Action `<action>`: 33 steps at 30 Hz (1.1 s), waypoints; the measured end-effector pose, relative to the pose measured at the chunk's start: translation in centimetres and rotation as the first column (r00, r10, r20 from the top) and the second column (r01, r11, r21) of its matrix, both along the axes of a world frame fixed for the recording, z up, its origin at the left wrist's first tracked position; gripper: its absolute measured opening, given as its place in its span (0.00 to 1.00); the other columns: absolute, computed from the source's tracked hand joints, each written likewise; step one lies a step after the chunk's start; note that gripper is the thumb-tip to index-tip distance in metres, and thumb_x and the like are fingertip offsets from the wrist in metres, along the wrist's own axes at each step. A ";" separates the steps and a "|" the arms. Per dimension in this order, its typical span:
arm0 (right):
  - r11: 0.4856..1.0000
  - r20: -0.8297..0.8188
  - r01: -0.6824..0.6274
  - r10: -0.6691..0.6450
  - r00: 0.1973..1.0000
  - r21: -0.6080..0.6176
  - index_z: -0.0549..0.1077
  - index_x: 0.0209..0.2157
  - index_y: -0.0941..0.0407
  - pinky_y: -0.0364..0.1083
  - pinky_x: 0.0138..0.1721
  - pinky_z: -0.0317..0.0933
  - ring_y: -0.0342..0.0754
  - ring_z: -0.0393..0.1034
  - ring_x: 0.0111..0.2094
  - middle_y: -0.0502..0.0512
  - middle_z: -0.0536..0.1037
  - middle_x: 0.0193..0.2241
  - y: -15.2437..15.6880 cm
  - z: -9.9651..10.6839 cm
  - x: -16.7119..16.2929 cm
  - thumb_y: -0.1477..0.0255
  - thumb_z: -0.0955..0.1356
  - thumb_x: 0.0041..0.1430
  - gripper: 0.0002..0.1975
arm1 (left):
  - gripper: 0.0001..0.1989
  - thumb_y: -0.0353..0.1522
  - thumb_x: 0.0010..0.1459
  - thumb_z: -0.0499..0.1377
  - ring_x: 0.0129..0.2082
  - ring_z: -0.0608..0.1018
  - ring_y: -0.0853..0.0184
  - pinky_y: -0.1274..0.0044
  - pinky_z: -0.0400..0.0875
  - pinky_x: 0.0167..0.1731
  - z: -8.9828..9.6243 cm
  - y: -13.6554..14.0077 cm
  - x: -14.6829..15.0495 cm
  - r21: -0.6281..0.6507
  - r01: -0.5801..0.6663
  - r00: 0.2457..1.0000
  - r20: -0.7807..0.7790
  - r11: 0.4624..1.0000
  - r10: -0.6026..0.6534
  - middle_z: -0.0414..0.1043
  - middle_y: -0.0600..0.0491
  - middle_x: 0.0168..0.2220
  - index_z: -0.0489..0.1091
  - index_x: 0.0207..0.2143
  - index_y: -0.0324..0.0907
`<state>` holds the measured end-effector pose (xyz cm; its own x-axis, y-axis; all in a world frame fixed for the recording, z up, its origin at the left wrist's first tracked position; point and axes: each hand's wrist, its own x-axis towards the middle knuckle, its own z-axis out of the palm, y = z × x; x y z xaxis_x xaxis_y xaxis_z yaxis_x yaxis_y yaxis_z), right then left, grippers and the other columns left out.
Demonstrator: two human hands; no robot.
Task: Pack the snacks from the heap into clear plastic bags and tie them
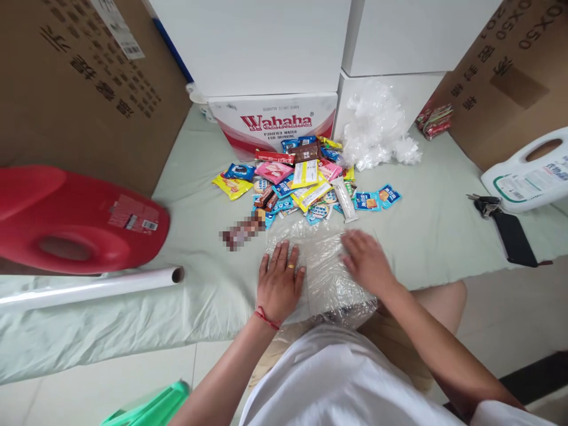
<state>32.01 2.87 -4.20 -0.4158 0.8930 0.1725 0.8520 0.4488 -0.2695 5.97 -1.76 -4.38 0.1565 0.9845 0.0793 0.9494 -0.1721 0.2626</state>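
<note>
both grips (pixel 279 278) (pixel 364 258) flat on clear plastic sheet (pixel 326 275)

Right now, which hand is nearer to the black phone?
The right hand. It lies on the clear plastic sheet, on the side toward the phone; the left hand is farther away.

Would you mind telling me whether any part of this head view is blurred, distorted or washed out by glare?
Head view: soft even light, faint shadows; wide-lens bending curves the red jug and roll; a pixelated patch sits beside the snack pile; mild glare on the clear plastic sheet under both hands.
</note>
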 end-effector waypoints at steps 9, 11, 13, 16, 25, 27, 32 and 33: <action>0.936 -0.250 0.350 -0.331 0.910 0.032 0.78 0.47 0.55 0.55 0.47 0.70 0.57 0.75 0.43 0.63 0.81 0.44 5.3 3.1 6.6 0.64 0.62 0.68 0.17 | 0.22 0.38 0.71 0.48 0.70 0.65 0.50 0.55 0.57 0.67 1.0 2.0 -2.7 0.113 -0.078 0.989 0.136 0.991 0.063 0.69 0.41 0.66 0.73 0.60 0.41; 0.976 -0.236 0.216 -0.205 0.950 0.021 0.79 0.46 0.54 0.53 0.45 0.69 0.55 0.75 0.41 0.60 0.82 0.41 6.6 4.6 3.8 0.65 0.62 0.70 0.16 | 0.23 0.37 0.71 0.47 0.69 0.66 0.50 0.52 0.54 0.68 0.8 3.0 -3.5 0.084 -0.083 0.992 0.103 0.993 0.075 0.69 0.42 0.66 0.72 0.61 0.42; 0.994 -0.148 0.090 -0.080 0.986 0.062 0.79 0.48 0.55 0.53 0.46 0.68 0.57 0.74 0.44 0.61 0.82 0.42 8.6 6.1 0.4 0.68 0.62 0.70 0.15 | 0.25 0.38 0.71 0.46 0.69 0.66 0.50 0.51 0.51 0.69 0.4 3.8 -4.0 0.051 -0.072 0.995 0.071 0.996 0.068 0.66 0.42 0.68 0.68 0.64 0.42; 0.984 0.032 -0.038 0.032 0.999 0.173 0.72 0.61 0.59 0.56 0.54 0.64 0.61 0.66 0.58 0.65 0.77 0.57 12.9 7.8 -4.5 0.76 0.62 0.68 0.22 | 0.27 0.38 0.72 0.46 0.71 0.64 0.51 0.50 0.49 0.69 -0.2 4.2 -4.2 0.031 -0.050 0.998 0.035 0.998 0.049 0.60 0.42 0.71 0.63 0.68 0.42; 0.971 0.295 -0.214 0.176 0.939 0.102 0.73 0.57 0.58 0.56 0.51 0.60 0.60 0.66 0.53 0.63 0.78 0.52 21.2 10.9 -9.6 0.73 0.61 0.72 0.18 | 0.27 0.38 0.72 0.45 0.71 0.64 0.52 0.50 0.49 0.70 0.1 4.0 -4.1 0.030 -0.041 0.999 0.022 0.999 0.040 0.60 0.42 0.71 0.62 0.69 0.40; 0.968 0.231 -0.100 0.046 0.972 0.232 0.73 0.55 0.60 0.54 0.48 0.61 0.61 0.65 0.51 0.66 0.78 0.49 20.0 12.0 -9.2 0.72 0.61 0.71 0.16 | 0.27 0.38 0.72 0.45 0.71 0.63 0.52 0.50 0.48 0.70 0.2 4.0 -4.1 0.026 -0.044 0.998 0.037 0.999 0.043 0.60 0.42 0.71 0.62 0.69 0.41; 0.973 0.288 0.013 -0.082 0.954 0.232 0.73 0.50 0.60 0.51 0.41 0.63 0.61 0.65 0.49 0.69 0.73 0.49 15.5 11.4 -9.4 0.75 0.60 0.69 0.14 | 0.27 0.39 0.72 0.46 0.71 0.63 0.52 0.51 0.48 0.71 0.2 4.1 -4.1 0.005 -0.049 0.998 0.038 0.999 0.049 0.59 0.44 0.71 0.62 0.69 0.42; 0.986 0.337 -0.042 -0.015 0.941 0.163 0.73 0.50 0.60 0.50 0.40 0.63 0.61 0.65 0.49 0.69 0.73 0.49 14.9 10.6 -9.5 0.76 0.59 0.69 0.15 | 0.27 0.39 0.72 0.46 0.71 0.63 0.53 0.51 0.49 0.71 0.2 4.1 -4.2 0.004 -0.052 0.998 0.031 0.999 0.052 0.59 0.44 0.72 0.62 0.69 0.42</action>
<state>22.47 17.79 6.44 -0.4871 0.8575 0.1657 0.8732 0.4746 0.1107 1.81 2.30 -4.16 0.1028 0.9908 0.0883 0.9487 -0.1244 0.2908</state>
